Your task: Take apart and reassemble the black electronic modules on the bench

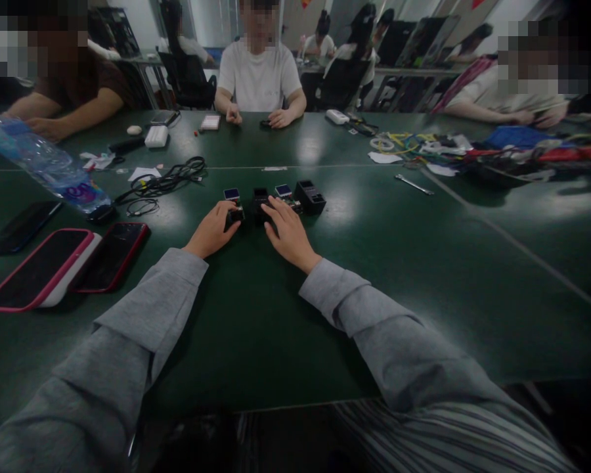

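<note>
On the green table, several small black devices stand in a row in front of me. My left hand (213,230) has its fingers curled over a small black device (237,213) at the row's left end, beside a small screen (231,194). My right hand (289,235) rests with spread fingertips at the right side of a black box (261,196). Behind that hand lies another small screen (283,190) with a circuit part. A larger black box (310,197) stands at the right end, untouched.
Phones (113,256) and a tilted plastic bottle (54,164) are at the left, near black cables (172,177). A wrench (414,184) and a heap of coloured wires (473,151) lie at the right. A person (260,79) sits opposite.
</note>
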Action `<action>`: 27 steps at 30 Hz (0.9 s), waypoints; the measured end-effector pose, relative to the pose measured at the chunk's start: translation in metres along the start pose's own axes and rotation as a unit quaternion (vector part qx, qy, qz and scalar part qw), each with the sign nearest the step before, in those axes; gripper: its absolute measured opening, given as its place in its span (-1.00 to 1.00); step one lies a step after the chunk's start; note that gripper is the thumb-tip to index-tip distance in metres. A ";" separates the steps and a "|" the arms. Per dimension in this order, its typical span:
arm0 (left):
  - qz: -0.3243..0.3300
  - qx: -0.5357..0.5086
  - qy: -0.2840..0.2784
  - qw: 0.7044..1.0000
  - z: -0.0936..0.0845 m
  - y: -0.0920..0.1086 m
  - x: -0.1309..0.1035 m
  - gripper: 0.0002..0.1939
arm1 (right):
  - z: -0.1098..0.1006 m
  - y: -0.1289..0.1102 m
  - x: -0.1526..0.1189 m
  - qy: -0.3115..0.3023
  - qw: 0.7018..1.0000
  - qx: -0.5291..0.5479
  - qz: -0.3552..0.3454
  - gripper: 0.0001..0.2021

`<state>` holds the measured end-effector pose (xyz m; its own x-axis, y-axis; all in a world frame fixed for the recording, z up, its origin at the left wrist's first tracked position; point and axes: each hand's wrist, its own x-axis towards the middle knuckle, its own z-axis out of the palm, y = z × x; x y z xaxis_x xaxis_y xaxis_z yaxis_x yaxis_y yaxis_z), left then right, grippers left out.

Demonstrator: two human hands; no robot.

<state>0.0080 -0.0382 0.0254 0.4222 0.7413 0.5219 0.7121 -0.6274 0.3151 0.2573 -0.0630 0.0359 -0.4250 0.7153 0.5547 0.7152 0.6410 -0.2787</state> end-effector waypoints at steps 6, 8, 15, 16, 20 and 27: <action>-0.005 0.052 -0.021 0.998 -0.002 0.008 -0.001 -0.61 | -0.007 0.038 -0.007 0.050 0.996 -0.040 0.065 -0.60; -0.006 0.060 -0.024 0.998 -0.003 0.009 -0.001 -0.59 | -0.007 0.046 -0.010 0.037 0.996 -0.041 0.074 -0.61; -0.001 0.054 -0.024 0.998 0.000 0.005 -0.002 -0.52 | -0.008 0.038 -0.011 0.020 0.997 -0.058 0.049 -0.61; -0.001 0.054 -0.024 0.998 0.000 0.004 -0.002 -0.52 | -0.009 0.038 -0.010 0.030 0.996 -0.061 0.053 -0.61; -0.006 0.049 -0.028 0.998 0.000 0.005 -0.002 -0.52 | -0.017 0.054 -0.008 0.084 0.989 -0.087 0.088 -0.60; -0.006 0.061 -0.024 0.998 -0.001 0.009 -0.003 -0.53 | -0.021 0.088 -0.020 0.014 0.987 -0.136 0.090 -0.68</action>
<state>0.0125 -0.0461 0.0281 0.4380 0.7606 0.4793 0.7790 -0.5872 0.2200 0.3404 -0.0266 0.0171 -0.2643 0.8009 0.5373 0.9016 0.4030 -0.1572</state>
